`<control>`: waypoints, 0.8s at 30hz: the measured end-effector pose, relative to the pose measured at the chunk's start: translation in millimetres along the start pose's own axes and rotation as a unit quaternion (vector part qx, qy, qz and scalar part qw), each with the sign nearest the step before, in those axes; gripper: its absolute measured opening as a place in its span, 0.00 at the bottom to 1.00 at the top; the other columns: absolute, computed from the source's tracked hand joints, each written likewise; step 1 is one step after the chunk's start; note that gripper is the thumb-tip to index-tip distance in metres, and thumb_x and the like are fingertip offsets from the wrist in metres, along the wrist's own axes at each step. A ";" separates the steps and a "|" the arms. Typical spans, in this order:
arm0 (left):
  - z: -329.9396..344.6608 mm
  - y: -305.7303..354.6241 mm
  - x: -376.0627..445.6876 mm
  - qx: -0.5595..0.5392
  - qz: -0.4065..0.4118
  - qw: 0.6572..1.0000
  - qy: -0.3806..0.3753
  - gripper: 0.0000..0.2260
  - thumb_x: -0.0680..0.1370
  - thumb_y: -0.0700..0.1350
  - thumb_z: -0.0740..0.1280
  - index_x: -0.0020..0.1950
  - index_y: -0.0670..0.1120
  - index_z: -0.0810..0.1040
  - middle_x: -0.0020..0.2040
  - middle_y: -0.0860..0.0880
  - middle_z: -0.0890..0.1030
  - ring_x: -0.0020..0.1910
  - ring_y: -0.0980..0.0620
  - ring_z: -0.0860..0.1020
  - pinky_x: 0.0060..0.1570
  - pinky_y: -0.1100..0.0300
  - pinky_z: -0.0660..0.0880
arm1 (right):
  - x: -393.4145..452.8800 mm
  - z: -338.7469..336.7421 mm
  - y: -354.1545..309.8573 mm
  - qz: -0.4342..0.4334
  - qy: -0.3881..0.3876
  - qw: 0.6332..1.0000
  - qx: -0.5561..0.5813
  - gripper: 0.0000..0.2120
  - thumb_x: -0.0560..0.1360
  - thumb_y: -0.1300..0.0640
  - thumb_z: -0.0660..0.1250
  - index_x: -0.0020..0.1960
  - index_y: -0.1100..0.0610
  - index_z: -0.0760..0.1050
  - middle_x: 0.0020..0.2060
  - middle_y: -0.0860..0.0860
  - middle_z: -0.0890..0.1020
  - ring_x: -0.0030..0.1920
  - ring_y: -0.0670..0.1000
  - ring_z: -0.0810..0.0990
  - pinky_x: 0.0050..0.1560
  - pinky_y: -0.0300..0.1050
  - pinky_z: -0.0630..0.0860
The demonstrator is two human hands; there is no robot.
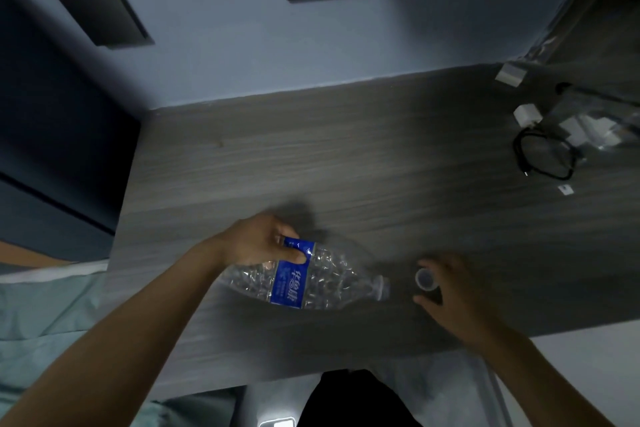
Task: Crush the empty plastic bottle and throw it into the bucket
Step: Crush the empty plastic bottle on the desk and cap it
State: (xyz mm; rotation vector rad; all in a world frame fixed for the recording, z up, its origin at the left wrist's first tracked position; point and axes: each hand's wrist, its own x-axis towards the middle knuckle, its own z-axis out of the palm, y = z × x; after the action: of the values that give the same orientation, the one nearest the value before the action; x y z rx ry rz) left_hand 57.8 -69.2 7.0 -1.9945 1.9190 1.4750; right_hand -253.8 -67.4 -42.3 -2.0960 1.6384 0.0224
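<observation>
The left hand [263, 243] grips a clear, crumpled plastic bottle with a blue label [304, 279] over the grey wood-grain table [346, 156]; the right hand [446, 288] pinches its small cap [425, 279] just right of the open neck.

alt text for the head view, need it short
A person's left hand grips a clear, blue-labelled plastic bottle lying sideways over a grey wooden table, while the right hand holds its removed cap beside the open neck. A black cable lies at the table's far right.
</observation>
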 end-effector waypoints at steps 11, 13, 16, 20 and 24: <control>13.6 2.4 -10.6 -0.004 -0.006 1.000 0.029 0.07 0.70 0.54 0.71 0.43 0.52 0.82 0.36 0.53 0.82 0.35 0.56 0.79 0.45 0.55 0.74 | -2.2 -4.1 -28.0 -0.107 0.007 0.987 0.120 0.19 0.64 0.66 0.70 0.54 0.63 0.76 0.53 0.61 0.77 0.53 0.58 0.77 0.50 0.31 0.63; 13.8 2.5 -13.7 0.017 -0.008 0.999 0.035 0.07 0.71 0.55 0.70 0.43 0.53 0.81 0.37 0.54 0.81 0.36 0.58 0.78 0.47 0.53 0.75 | -4.6 -8.0 -28.9 -0.133 -0.002 0.982 0.135 0.18 0.64 0.65 0.71 0.54 0.61 0.76 0.53 0.57 0.78 0.52 0.55 0.77 0.52 0.34 0.67; 14.7 2.9 -18.1 0.017 -0.016 0.999 0.042 0.04 0.70 0.55 0.70 0.42 0.57 0.80 0.39 0.55 0.82 0.39 0.55 0.80 0.48 0.53 0.75 | -7.0 -11.0 -27.3 -0.147 -0.028 0.979 0.140 0.18 0.66 0.61 0.71 0.55 0.59 0.75 0.54 0.55 0.77 0.53 0.52 0.77 0.54 0.42 0.72; 16.3 4.7 -20.8 0.030 -0.014 0.998 0.045 0.03 0.70 0.56 0.70 0.39 0.59 0.79 0.40 0.54 0.83 0.39 0.56 0.80 0.48 0.54 0.74 | -7.7 -10.0 -25.7 -0.151 -0.052 0.976 0.145 0.20 0.68 0.61 0.70 0.59 0.58 0.74 0.57 0.53 0.74 0.54 0.52 0.77 0.56 0.43 0.73; 18.5 7.4 -23.5 0.037 -0.023 0.997 0.057 0.06 0.70 0.57 0.70 0.41 0.56 0.80 0.41 0.53 0.83 0.38 0.58 0.78 0.49 0.54 0.74 | -9.6 -11.3 -24.1 -0.147 -0.042 0.965 0.215 0.19 0.66 0.64 0.72 0.56 0.57 0.77 0.53 0.50 0.75 0.49 0.42 0.77 0.54 0.31 0.72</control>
State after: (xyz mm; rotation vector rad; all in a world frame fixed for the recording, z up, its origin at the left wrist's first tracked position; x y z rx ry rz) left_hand 45.5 -42.1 15.1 -2.1181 1.9238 1.2861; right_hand -237.5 -58.8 -20.9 -1.9407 1.1439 -0.3100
